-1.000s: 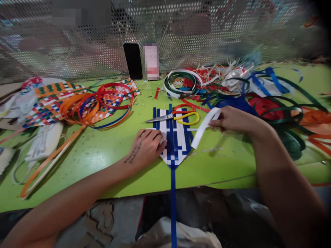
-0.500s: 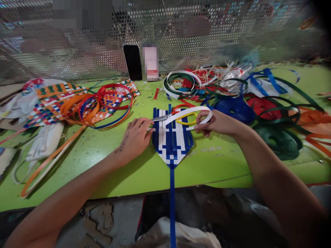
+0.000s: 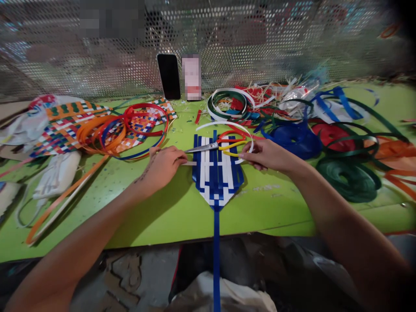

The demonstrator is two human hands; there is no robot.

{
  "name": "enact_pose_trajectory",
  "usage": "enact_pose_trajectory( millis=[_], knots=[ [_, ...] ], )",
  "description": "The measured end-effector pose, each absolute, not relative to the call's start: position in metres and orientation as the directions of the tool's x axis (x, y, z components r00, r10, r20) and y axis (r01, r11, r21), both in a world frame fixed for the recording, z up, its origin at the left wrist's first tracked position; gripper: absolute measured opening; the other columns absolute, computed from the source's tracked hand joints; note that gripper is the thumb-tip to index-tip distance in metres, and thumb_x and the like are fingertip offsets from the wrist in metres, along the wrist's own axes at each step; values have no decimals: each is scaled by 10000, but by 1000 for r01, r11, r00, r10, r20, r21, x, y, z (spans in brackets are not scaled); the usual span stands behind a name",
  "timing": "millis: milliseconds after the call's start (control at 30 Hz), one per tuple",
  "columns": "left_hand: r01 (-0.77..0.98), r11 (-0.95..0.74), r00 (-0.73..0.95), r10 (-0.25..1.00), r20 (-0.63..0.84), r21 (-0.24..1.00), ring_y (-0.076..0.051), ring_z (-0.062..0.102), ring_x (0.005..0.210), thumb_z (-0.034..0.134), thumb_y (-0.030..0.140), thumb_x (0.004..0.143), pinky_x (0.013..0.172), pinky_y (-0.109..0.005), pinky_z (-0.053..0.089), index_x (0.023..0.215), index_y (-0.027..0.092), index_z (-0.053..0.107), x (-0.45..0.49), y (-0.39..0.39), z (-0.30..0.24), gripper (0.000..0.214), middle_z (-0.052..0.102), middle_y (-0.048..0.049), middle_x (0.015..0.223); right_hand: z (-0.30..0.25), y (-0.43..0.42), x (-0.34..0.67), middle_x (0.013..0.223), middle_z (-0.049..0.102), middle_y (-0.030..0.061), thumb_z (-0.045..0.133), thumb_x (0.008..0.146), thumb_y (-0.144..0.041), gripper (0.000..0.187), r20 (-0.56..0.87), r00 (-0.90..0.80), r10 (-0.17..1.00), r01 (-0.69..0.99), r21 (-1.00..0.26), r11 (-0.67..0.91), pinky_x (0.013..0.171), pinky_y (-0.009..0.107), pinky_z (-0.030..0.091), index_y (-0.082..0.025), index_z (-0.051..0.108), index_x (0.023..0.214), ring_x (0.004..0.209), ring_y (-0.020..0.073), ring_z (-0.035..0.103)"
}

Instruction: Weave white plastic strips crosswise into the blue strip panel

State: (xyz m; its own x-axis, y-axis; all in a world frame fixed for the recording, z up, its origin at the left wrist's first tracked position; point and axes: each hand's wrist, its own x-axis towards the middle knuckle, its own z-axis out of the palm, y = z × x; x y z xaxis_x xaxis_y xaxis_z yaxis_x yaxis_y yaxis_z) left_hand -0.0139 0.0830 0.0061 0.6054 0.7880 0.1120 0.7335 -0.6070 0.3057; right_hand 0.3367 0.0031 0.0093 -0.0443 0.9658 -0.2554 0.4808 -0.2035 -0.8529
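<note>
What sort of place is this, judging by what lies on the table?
Probably a craft workshop for weaving plastic strips. Coils of coloured strips and woven mats lie on the green table, and scissors lie on a half-made blue-and-white weave. The right hand holds a white strip.

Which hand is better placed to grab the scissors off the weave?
Right, probably. The scissors lie with their yellow handles beside the right hand; only the blade tip faces the left hand, which pinches the white strip end at the left edge of the weave. Right grips it too.
</note>
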Motion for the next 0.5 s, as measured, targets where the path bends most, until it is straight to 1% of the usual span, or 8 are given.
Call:
enact_pose_trajectory(
  millis=[100,167,233,333,400,500],
  knots=[
    [736,-605,615,785,73,303,-297,722,1095,682,343,1047,993,-487,331,1032,276,811,-15,83,7,146,813,-41,1121,9,3,337,616,642,18,851,872,-594,400,-233,-69,970,463,-869,-175,421,293,478,-236,679,821,487,146,582],
    [739,-605,618,784,58,297,-298,725,1097,719,357,1032,995,-493,322,1038,294,821,-16,84,8,121,827,-26,1124,5,4,337,616,651,21,844,869,-620,413,-237,-102,966,468,-868,-164,435,302,495,-240,685,832,495,157,597],
    [743,-608,614,786,76,281,-298,724,1100,714,356,1038,1004,-503,317,1038,315,836,-16,84,8,129,836,-16,1112,1,4,337,641,671,28,837,870,-635,420,-244,-116,963,484,-860,-159,442,304,496,-241,693,854,506,161,604],
    [750,-613,605,788,119,246,-297,714,1095,676,335,1056,1020,-508,328,1052,330,856,-18,85,9,181,837,-20,1089,0,5,336,662,668,25,832,875,-634,412,-256,-109,961,501,-849,-169,445,305,475,-244,698,877,502,149,574],
    [757,-616,603,787,129,217,-309,701,1102,656,320,1058,1032,-513,339,1066,320,865,-20,86,11,209,832,-37,1083,2,4,335,630,626,9,821,887,-631,401,-246,-112,963,514,-844,-156,448,302,446,-246,708,874,492,138,535],
    [759,-620,605,784,138,196,-350,670,1158,633,329,1063,1067,-558,323,1081,291,872,-22,87,14,242,821,-80,1110,6,4,333,581,558,-10,814,887,-638,401,-195,-94,976,534,-837,-116,456,296,393,-243,742,868,488,127,484]
  ],
)
